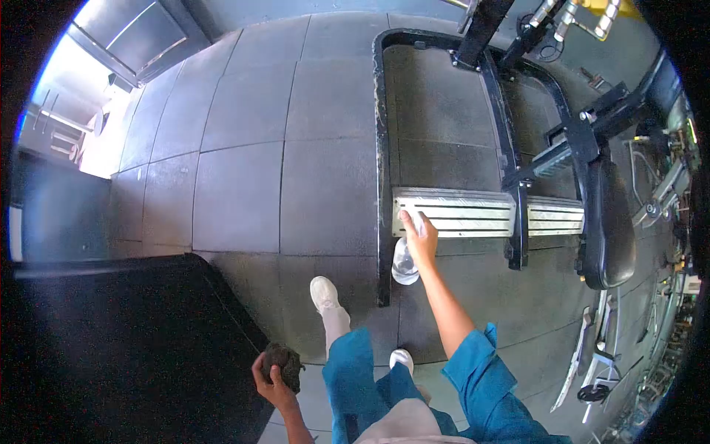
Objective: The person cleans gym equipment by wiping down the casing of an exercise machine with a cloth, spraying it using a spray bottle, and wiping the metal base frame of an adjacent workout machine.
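Note:
My right hand point(420, 243) is closed around a clear plastic bottle point(404, 268), held out in front of me with its rounded end towards my feet. In this view the hand and bottle overlap the left end of a ribbed silver footplate point(473, 217) on a black-framed gym machine. Low on the left, my left hand point(271, 385) grips a dark, crumpled cloth point(285, 368), fingers curled round its side. That cloth is close to the edge of a large black surface point(126, 348).
The machine's black frame point(381, 148) rises ahead, with a padded seat point(615, 229) at its right. Dark rubber tiles point(240, 177) cover the floor. My white shoe point(323, 292) is on them. More gym equipment point(603, 370) stands far right; a doorway lies upper left.

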Demonstrator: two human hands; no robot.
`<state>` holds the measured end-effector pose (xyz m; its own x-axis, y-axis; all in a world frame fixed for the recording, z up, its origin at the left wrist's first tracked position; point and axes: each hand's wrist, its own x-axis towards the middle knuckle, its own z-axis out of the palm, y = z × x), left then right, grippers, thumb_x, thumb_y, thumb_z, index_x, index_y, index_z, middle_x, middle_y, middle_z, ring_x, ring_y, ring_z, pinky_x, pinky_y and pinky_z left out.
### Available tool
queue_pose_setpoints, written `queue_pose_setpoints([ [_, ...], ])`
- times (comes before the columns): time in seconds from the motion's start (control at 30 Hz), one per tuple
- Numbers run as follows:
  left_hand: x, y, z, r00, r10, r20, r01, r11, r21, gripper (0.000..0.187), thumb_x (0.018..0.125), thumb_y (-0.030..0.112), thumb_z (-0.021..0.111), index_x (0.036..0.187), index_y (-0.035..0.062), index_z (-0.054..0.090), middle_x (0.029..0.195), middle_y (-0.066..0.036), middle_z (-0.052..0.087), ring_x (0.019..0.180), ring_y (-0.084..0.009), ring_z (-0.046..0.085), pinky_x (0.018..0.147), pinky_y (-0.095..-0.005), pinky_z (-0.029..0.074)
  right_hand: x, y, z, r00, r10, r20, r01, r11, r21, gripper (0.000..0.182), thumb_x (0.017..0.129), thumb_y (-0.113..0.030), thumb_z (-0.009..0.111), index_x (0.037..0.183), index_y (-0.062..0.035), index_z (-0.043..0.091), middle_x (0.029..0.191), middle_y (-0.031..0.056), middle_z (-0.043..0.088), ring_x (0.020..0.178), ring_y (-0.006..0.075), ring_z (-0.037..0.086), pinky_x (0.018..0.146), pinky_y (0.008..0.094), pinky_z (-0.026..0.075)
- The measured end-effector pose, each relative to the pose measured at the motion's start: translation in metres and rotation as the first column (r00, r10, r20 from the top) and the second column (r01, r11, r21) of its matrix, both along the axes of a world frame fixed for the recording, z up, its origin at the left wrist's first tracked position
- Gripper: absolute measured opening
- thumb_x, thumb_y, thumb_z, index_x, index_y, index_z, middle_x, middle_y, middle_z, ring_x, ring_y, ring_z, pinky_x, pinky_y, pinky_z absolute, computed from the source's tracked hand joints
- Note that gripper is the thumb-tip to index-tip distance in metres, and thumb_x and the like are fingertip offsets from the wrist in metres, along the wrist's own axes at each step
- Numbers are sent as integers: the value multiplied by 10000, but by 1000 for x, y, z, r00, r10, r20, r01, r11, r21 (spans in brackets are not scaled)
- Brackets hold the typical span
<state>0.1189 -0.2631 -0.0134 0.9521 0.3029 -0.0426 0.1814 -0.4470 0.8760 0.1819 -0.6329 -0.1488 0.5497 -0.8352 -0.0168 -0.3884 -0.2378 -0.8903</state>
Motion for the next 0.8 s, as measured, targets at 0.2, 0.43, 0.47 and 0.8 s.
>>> queue_pose_setpoints([
  [0.2,84,-8,-3,972,-122,-202,115,992,-44,241,843,157,533,1014,-12,554,902,-57,552,819,-161,492,757,-307,417,78,-33,-4,997,-69,-20,68,997,-37,435,850,-463,614,924,-38,671,744,137,655,694,288,638,625,352,458],
  [0.43,199,2,12,941,-265,-209,264,964,-32,236,887,217,540,975,3,496,855,-42,506,781,-136,470,715,-277,409,162,-67,23,977,-116,-177,128,990,59,457,848,-484,606,1003,-60,678,884,147,683,828,290,660,722,356,478],
  [0.47,214,2,15,941,-279,-193,277,960,-40,257,888,241,542,978,6,492,857,-41,496,783,-137,461,710,-275,406,172,-70,26,980,-118,-160,126,991,41,459,850,-483,603,1025,-64,674,911,148,684,852,293,661,740,355,481],
  [0.8,287,-29,33,942,-305,-139,307,952,-6,348,892,274,511,876,-71,551,1058,-142,553,936,-237,536,869,-324,383,249,-100,67,990,-128,-66,130,991,25,410,868,-420,600,1083,-77,665,994,151,676,949,301,648,817,356,480],
])
